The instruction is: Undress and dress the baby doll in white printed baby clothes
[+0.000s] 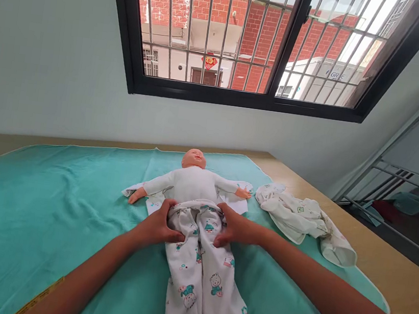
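1. The teal sheet (50, 218) covers most of the table (378, 251), wrinkled toward the left.
2. A yellow strip (40, 295) lies along the left forearm at the lower edge of the view.
3. The left hand (160, 225) holds the left side of the pants (197, 274) near the waist, thumb across the front, fingers bent at the waistband.
4. The doll (194, 183) lies on its back on the sheet, head toward the wall, in a white top, both arms spread. Printed cloth (155, 204) shows beneath its arms.
5. The pants lie at the centre, between the hands, waistband against the doll's lower body and both legs stretched toward the viewer. They are white with small printed animals. Whether the doll's legs are inside, I cannot tell.
6. The window (202, 93), black-framed and barred, is in the wall above the doll.
7. The right hand (236, 227) grips the other side of the pants, its thumb on the front, fingers at the waistband.
8. A crumpled printed garment (302, 218) lies on the sheet, right of the doll.
9. A metal frame (395, 236) stands beyond the table.
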Motion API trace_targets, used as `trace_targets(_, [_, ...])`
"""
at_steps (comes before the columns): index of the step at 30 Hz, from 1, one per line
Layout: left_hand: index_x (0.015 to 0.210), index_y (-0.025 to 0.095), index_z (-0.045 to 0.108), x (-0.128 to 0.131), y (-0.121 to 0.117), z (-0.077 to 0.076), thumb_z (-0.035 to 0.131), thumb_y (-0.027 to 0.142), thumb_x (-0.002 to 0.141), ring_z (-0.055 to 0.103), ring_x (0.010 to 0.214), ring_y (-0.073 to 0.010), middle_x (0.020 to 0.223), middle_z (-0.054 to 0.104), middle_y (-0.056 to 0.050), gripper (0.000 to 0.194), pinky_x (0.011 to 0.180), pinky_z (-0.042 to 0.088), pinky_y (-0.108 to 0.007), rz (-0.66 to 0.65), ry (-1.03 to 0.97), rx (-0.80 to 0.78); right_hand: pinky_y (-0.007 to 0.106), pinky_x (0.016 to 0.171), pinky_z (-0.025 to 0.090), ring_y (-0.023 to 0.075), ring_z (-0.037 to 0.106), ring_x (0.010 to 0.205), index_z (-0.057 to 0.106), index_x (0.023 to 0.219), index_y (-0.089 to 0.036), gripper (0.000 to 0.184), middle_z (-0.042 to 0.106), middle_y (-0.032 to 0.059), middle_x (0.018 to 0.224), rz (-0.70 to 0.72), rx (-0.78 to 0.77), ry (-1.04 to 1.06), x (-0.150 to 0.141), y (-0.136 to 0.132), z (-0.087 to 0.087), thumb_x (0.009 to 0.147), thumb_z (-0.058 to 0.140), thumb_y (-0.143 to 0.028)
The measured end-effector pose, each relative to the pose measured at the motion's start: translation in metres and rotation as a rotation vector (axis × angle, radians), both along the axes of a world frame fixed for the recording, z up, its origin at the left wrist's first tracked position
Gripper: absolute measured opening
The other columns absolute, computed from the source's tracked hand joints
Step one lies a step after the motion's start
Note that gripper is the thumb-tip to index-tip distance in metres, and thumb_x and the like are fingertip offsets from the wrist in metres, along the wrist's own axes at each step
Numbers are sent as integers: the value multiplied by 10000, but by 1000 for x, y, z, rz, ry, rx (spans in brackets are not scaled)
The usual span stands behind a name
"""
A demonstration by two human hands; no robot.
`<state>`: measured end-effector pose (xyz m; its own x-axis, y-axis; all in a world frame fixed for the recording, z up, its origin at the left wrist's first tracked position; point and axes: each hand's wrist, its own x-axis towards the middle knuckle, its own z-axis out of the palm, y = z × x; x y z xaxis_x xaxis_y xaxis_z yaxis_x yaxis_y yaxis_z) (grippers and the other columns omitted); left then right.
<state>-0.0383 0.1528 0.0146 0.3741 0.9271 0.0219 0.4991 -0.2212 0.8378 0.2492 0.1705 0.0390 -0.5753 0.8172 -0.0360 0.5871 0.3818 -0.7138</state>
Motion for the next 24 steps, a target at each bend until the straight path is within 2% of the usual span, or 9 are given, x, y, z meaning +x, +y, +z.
trace_targets(4, [945, 211, 473, 1, -1, 9, 696, 341, 643, 555, 774, -176, 850, 600, 17, 396, 672, 431, -264, 84, 132, 80, 234, 637, 373, 158, 520, 720, 556, 816, -194, 352, 607, -11, 784, -115, 222, -63, -11, -3, -18, 677, 739, -461])
trace_targets(7, [745, 201, 469, -2, -3, 20, 581, 318, 728, 471, 657, -137, 673, 523, 44, 163, 586, 352, -235, 81, 172, 94, 225, 575, 301, 115, 428, 601, 489, 638, -178, 225, 518, -31, 606, -139, 323, -25, -15, -3, -30, 794, 586, -307])
trace_targets(10, [749, 189, 489, -5, -7, 30, 525, 390, 801, 472, 681, -130, 720, 535, 36, 211, 579, 352, -221, 77, 97, -18, 209, 529, 284, 100, 411, 581, 481, 640, -173, 206, 497, -47, 584, -176, 197, 113, -15, -3, -26, 799, 550, -285])
trace_targets(13, [899, 196, 524, -4, -21, 36, 617, 392, 754, 534, 781, -153, 849, 593, 27, 261, 631, 419, -227, -14, 78, -165, 202, 536, 342, 116, 474, 638, 537, 740, -171, 210, 546, -38, 675, -168, 9, 129, -6, -11, -9, 811, 576, -365])
trace_targets(14, [991, 207, 520, -4, -28, 37, 665, 361, 716, 558, 842, -169, 926, 611, 20, 347, 676, 449, -238, -53, 75, -213, 207, 575, 389, 133, 517, 698, 568, 841, -174, 237, 584, -26, 760, -124, -45, 112, -1, -17, -2, 792, 618, -400])
trace_targets(16, [1216, 252, 444, -3, -44, 36, 739, 294, 648, 569, 1010, -210, 1138, 600, -7, 642, 812, 486, -288, -129, 44, -275, 254, 743, 474, 194, 577, 913, 539, 1149, -197, 563, 614, 22, 1026, -4, -116, 80, 10, -36, 10, 688, 740, -449])
trace_targets(19, [1403, 308, 278, 1, -66, 27, 807, 220, 557, 487, 1216, -279, 1371, 482, -67, 1001, 998, 437, -395, -127, -6, -257, 371, 1034, 397, 307, 435, 1269, 240, 1474, -235, 1201, 385, 120, 1423, 118, -97, 34, 19, -68, 10, 474, 873, -440])
trace_targets(22, [1418, 303, 294, 9, -78, 13, 851, 203, 484, 466, 1242, -323, 1389, 470, -96, 1092, 1039, 409, -455, -20, -31, -210, 443, 1124, 290, 374, 242, 1394, 100, 1528, -237, 1412, 168, 158, 1533, 95, 2, -58, 14, -91, -8, 381, 898, -438])
trace_targets(24, [1414, 292, 330, 12, -81, 5, 864, 209, 460, 473, 1235, -338, 1372, 492, -101, 1097, 1043, 405, -468, 8, -45, -187, 495, 1133, 255, 407, 182, 1405, 87, 1532, -227, 1432, 153, 174, 1535, 56, 81, -92, 5, -98, -23, 368, 898, -416])
